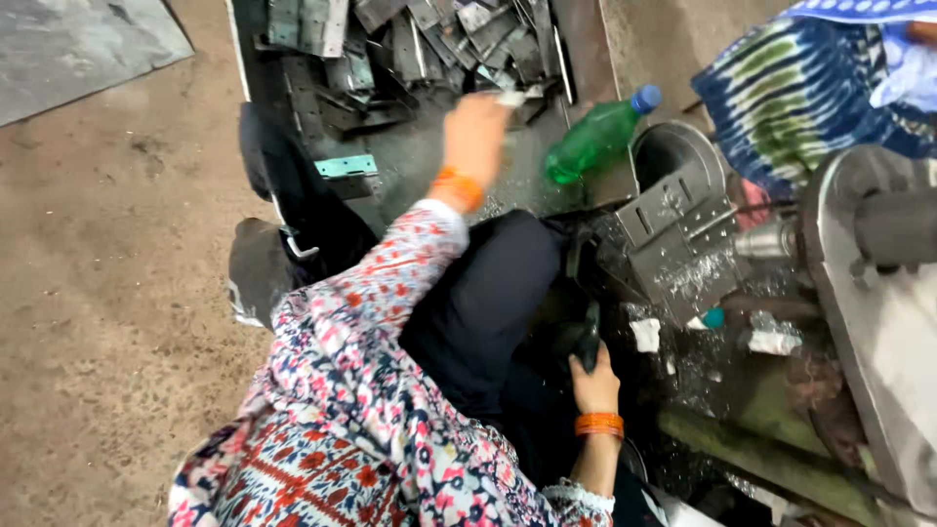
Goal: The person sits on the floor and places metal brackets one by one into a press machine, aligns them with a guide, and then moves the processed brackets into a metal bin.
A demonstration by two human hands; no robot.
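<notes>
**Steel offcuts, bare skin**

Left hand (475, 132), blurred, pinches a small metal piece (510, 98) beside the scrap pile (420, 49); sharp edges could cut. Right hand (593, 381), below the pile, clenches a dark lever (586, 342); it may slip

The scene is lit evenly by soft daylight; no hard shadows are cast. The raised left hand (475, 127) is smeared by motion blur. Dull glare is seen on the metal plates (429, 39). Dark cloth loses detail, and edges appear slightly stretched.
</notes>
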